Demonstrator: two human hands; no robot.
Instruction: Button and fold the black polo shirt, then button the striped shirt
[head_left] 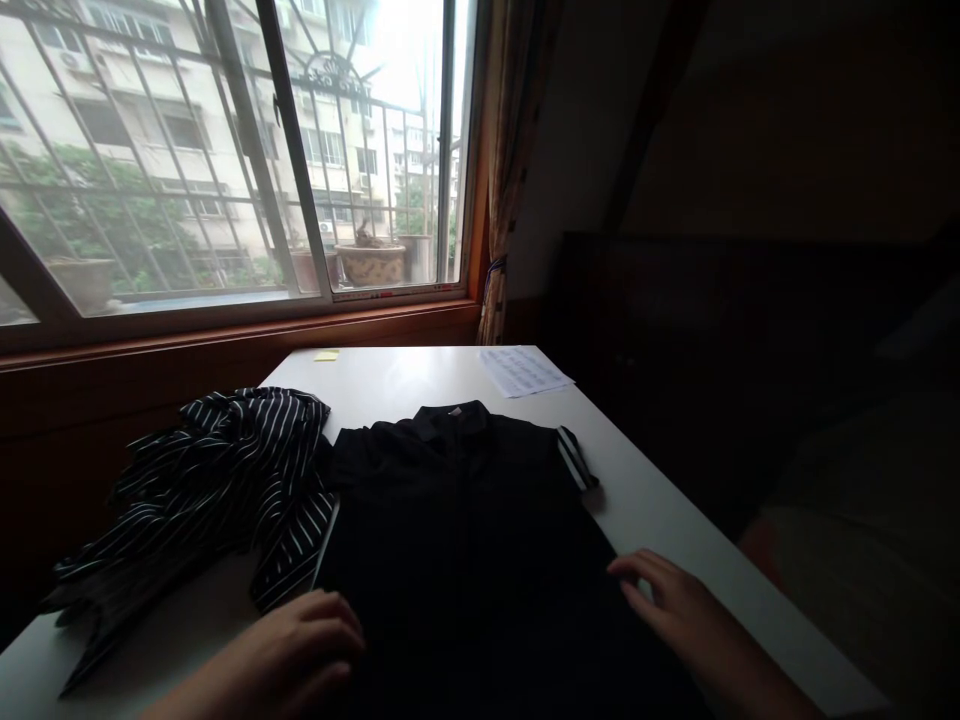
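Note:
A black collared short-sleeved shirt [457, 520] lies spread on the white table [660, 500], its collar toward the window. White stripes run along its right sleeve. My left hand [307, 640] is at the shirt's lower left side, fingers loosely bent and apart from the thumb. On the opposite side, my right hand [664, 595] hovers by or touches the shirt's right edge, with a gap showing between thumb and forefinger. Dark cloth hides exact contact for both hands. A crumpled black-and-white striped garment [225, 480] lies left of the shirt.
Printed paper sheets [525, 370] lie at the table's far right corner, and a small yellow note [326, 355] at its far left. Beyond the table stand a barred window [300, 150] and a tied curtain [499, 250]. The room's right side is very dark.

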